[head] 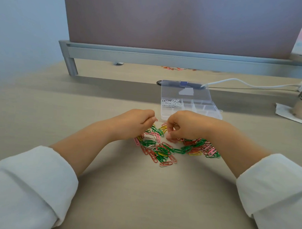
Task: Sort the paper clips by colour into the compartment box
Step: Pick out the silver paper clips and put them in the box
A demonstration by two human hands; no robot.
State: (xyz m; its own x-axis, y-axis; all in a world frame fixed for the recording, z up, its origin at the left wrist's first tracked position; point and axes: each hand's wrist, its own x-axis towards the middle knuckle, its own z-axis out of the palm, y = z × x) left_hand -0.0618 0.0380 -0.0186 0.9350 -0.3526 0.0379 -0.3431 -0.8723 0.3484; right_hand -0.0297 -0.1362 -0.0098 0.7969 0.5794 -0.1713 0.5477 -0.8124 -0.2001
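A pile of green, red, pink, yellow and silver paper clips [164, 150] lies on the desk in front of me. Behind it stands the clear compartment box [208, 111] with its lid [184, 91] folded back. Several white clips [171, 103] fill its far-left compartment; the other compartments look bare. My left hand [135, 122] hovers over the pile's left edge with its fingers curled, and a reddish clip tip shows at its fingertips. My right hand [186, 125] is curled over the pile's top, thumb and forefinger pinching at a pink clip.
A grey metal shelf rail [167, 57] and a brown partition [169, 19] close off the back. More loose clips [175, 68] lie under the rail. A white cable [244, 83] runs to the right. Paper with a fuzzy object [300, 111] sits at the right edge.
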